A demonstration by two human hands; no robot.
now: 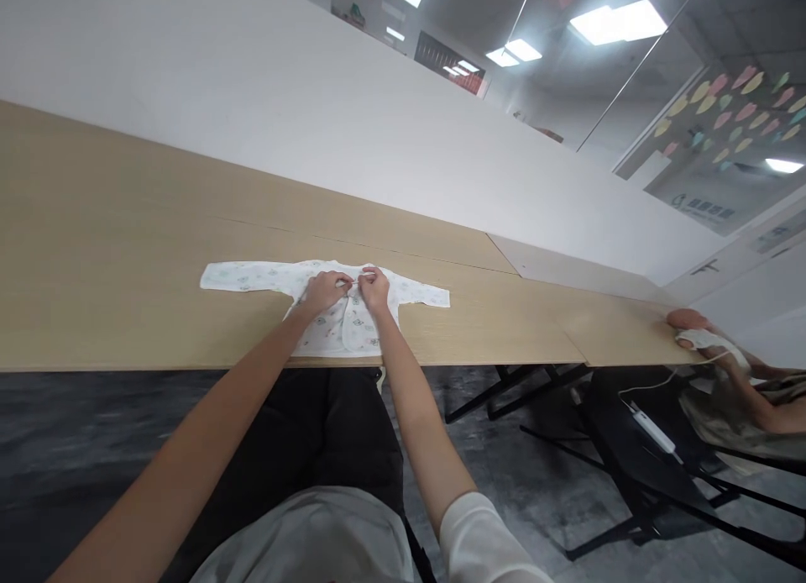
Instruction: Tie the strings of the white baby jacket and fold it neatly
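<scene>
A white baby shirt [365, 335] with a small printed pattern lies flat on the wooden table, its sleeves stretched out to both sides. Over its upper chest, my left hand [326, 292] pinches the fabric near the front opening with thumb and forefinger. My right hand [374, 289] is just beside it, fingertips closed on the shirt's other front edge. A short thin white piece, perhaps a tie, seems to run between the fingertips; its detail is too small to make out. One front panel overlaps the other below my hands.
The long wooden table [126, 230] runs along a white wall [252, 104] with glass above. At the far right another person's arm [749, 390] rests by the table. A black folding chair [630, 449] with a white power strip [656, 432] on it stands below.
</scene>
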